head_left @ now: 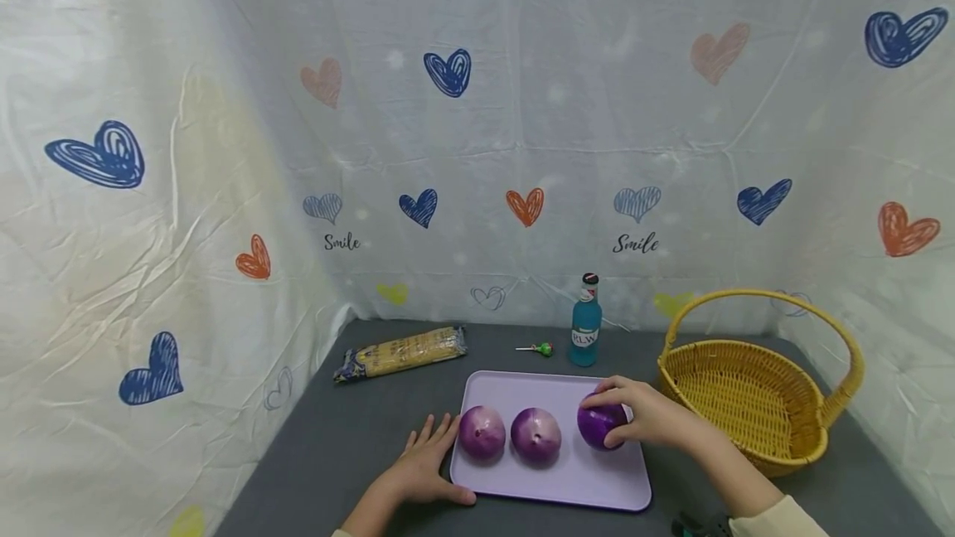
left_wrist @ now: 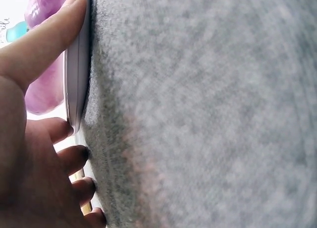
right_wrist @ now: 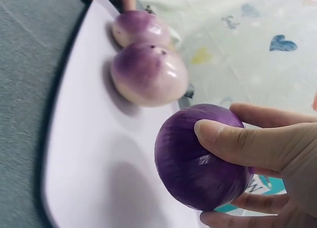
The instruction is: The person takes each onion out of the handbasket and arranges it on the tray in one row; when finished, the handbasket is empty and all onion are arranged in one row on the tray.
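A purple onion [right_wrist: 200, 158] is in my right hand [head_left: 645, 414], thumb on one side and fingers round the other. The right wrist view shows it above the lilac tray [head_left: 567, 483], with a shadow on the tray below. Two round, glossy purple-and-white vegetables, one at the left [head_left: 482, 434] and one in the middle [head_left: 535, 437], rest on the tray. My left hand [head_left: 421, 466] lies with spread fingers at the tray's left end. Its thumb touches the front rim near the corner, and its forefinger reaches the left side.
A yellow wicker basket [head_left: 746, 392] with a tall arched handle stands right of the tray. Behind the tray are a blue bottle [head_left: 585, 326], a green-headed lollipop [head_left: 546, 349] and a long packet of noodles [head_left: 406, 353]. A heart-printed curtain [head_left: 522, 147] backs the grey table [head_left: 313, 446].
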Motion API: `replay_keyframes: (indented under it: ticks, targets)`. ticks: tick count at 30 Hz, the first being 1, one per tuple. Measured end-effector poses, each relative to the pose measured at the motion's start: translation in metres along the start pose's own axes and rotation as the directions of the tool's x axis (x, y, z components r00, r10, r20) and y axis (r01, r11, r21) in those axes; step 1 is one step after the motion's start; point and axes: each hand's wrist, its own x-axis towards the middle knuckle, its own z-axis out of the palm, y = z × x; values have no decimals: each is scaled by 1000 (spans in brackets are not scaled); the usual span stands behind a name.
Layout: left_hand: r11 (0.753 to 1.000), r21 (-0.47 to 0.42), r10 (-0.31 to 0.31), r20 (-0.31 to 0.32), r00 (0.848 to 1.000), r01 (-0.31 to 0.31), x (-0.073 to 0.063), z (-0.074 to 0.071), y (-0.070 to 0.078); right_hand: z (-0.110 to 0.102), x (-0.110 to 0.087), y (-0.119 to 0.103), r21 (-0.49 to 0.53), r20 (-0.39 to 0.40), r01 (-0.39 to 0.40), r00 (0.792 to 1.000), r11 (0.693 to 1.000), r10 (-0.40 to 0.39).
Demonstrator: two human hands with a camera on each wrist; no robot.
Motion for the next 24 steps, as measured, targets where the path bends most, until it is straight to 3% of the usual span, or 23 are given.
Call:
replay_keyframes:
  ticks: [12, 24]
  targets:
    - [1000, 4, -3, -3, 1000, 3, -2, 0, 1, 28, -3, 2, -21, 19, -1, 1000, 1000, 1]
    - [1000, -12, -2, 7, 1000, 2, -1, -1, 1, 31, -8, -2, 23, 83, -114, 990, 993, 112]
